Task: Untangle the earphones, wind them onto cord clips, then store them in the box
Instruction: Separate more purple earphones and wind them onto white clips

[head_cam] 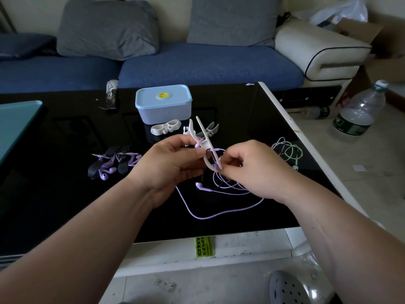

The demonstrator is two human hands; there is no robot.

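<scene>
Holding a white cord clip above the black table, just in front of the blue box. Left hand pinching the clip's waist between thumb and fingers, long axis tilting from far-left down to near-right. Right hand closing on the clip's near tip, fingertips pinching the purple cord against it (exact contact hidden behind the knuckles). Judging the winding as only just starting: most of the purple earphones trailing loose on the table below the hands, one earbud lying nearer than the clip, a long loop running toward the near table edge.

Feeding the slack up from below and right of the clip looking like the next need, right hand being nearer to it. Lying right of the box: a green earphone tangle, untouched. Left of the box: purple sets on dark clips, apparently finished. Just in front of the box: spare white clips. Lid sitting shut on the box, needing opening before storing.
</scene>
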